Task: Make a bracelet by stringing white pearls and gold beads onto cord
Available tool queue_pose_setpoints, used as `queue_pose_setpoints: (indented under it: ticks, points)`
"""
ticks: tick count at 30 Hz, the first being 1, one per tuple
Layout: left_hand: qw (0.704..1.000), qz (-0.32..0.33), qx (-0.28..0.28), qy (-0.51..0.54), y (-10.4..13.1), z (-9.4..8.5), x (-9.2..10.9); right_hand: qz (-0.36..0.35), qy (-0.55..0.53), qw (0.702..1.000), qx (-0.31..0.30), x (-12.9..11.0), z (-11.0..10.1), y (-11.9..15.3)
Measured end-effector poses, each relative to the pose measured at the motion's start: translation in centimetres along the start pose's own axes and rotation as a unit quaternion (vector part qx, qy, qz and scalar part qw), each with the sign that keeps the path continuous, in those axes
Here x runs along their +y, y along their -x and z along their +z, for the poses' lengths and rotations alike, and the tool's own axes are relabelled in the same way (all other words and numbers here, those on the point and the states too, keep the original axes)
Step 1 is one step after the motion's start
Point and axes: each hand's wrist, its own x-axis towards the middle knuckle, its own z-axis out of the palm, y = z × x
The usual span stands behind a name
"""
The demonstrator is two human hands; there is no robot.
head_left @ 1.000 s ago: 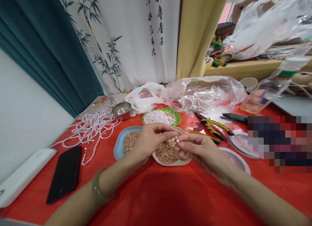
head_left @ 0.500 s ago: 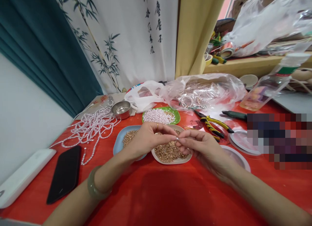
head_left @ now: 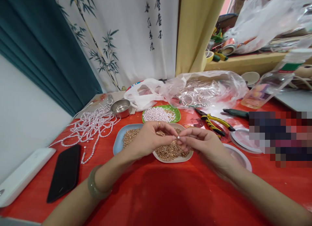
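Note:
My left hand point(head_left: 152, 138) and my right hand point(head_left: 202, 143) meet fingertip to fingertip, both pinched closed on a small white bead point(head_left: 178, 138). Any thread through it is too fine to make out. Beneath the hands lies a beige plate point(head_left: 179, 160) heaped with gold beads point(head_left: 168, 152). A blue plate point(head_left: 118, 142) with more gold beads point(head_left: 129, 136) is partly covered by my left hand. Just behind, a green plate point(head_left: 178, 114) carries white pearl beads point(head_left: 157, 115).
Strung pearl strands point(head_left: 95, 123) lie left, near a metal bowl point(head_left: 121, 108) and a black phone point(head_left: 64, 174). Yellow-black pliers point(head_left: 211, 122), clear plastic spools point(head_left: 237, 156) and a tilted bottle point(head_left: 268, 84) are to the right. A plastic bag point(head_left: 207, 89) of beadwork lies behind.
The hands keep nearly the same place and pinch, with the bead showing slightly more between the fingertips. The view has shifted slightly.

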Motion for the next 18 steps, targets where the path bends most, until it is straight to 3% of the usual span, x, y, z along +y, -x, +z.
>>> queue_pose_setpoints:
  ticks: [18]
  points:
    - [0.999, 0.025, -0.022, 0.033, 0.03, -0.43, -0.38, -0.043, 0.054, 0.997, 0.043, -0.21, 0.03, 0.50]
